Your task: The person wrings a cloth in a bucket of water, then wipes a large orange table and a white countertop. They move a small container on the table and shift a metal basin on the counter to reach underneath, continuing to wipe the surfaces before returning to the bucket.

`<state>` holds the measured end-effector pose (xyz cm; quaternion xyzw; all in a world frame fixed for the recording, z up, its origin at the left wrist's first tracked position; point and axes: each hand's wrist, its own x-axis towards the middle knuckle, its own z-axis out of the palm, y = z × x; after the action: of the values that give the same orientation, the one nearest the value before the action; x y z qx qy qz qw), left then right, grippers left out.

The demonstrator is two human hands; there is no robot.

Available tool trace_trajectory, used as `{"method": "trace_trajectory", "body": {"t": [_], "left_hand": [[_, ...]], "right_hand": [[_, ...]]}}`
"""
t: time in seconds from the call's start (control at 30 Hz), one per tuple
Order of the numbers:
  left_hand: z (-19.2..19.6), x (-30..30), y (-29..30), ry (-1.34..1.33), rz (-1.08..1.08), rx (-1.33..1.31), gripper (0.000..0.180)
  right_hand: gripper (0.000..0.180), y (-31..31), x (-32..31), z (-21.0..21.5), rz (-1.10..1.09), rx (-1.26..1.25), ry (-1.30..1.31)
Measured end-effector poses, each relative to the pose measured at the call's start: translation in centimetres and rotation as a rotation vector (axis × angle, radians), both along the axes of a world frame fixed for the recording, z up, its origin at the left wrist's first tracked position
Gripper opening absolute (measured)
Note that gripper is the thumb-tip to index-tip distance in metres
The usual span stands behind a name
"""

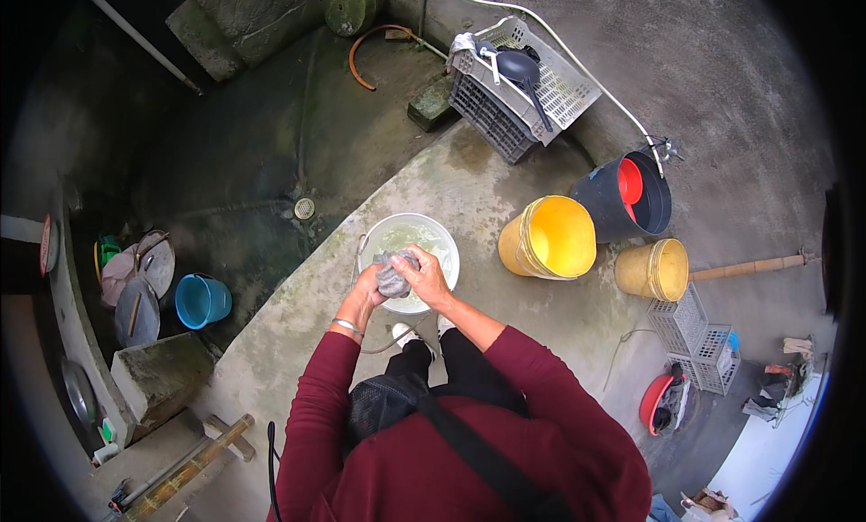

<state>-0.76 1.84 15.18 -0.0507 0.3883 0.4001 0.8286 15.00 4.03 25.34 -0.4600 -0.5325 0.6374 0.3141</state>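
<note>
A bunched grey cloth (393, 282) is squeezed between my two hands above a white bucket (454, 267) of cloudy water. My left hand (368, 287), below a wrist with a silver bracelet, is closed round the cloth's left side. From the right, my right hand (428, 278) wraps over the same cloth. Part of the cloth is hidden by my fingers. The bucket stands on the concrete floor just in front of my white shoes, its wire handle (393, 346) hanging on the near side.
To the right stand a yellow bucket (511, 245), a black bucket (591, 197) holding a red container, and a smaller yellow bucket (636, 271). Stacked crates (564, 80) carry a black ladle-like scoop. A raised concrete edge (361, 202) drops toward a blue bucket (204, 302) at left.
</note>
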Motion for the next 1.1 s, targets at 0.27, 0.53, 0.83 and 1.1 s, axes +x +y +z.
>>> {"method": "trace_trajectory", "body": {"t": [0.27,0.53,0.83,1.1], "left_hand": [[9.4,-0.8,1.7,0.031,0.093,0.147,0.032],[10.9,-0.3,2.2,0.646,0.095,0.35,0.073],[18.7,-2.2,2.3,0.418,-0.447,0.462,0.045],[20.0,0.4,2.4,-0.064,-0.362,0.416,0.048]], "right_hand": [[0.017,3.9,-2.6,-2.9,-0.137,-0.035,0.378],[0.006,2.7,-5.3,2.6,-0.39,-0.173,0.596],[0.028,5.6,-4.9,5.1,-0.052,-0.198,0.574],[0.058,7.1,-1.4,8.8,0.389,-0.29,0.914]]}}
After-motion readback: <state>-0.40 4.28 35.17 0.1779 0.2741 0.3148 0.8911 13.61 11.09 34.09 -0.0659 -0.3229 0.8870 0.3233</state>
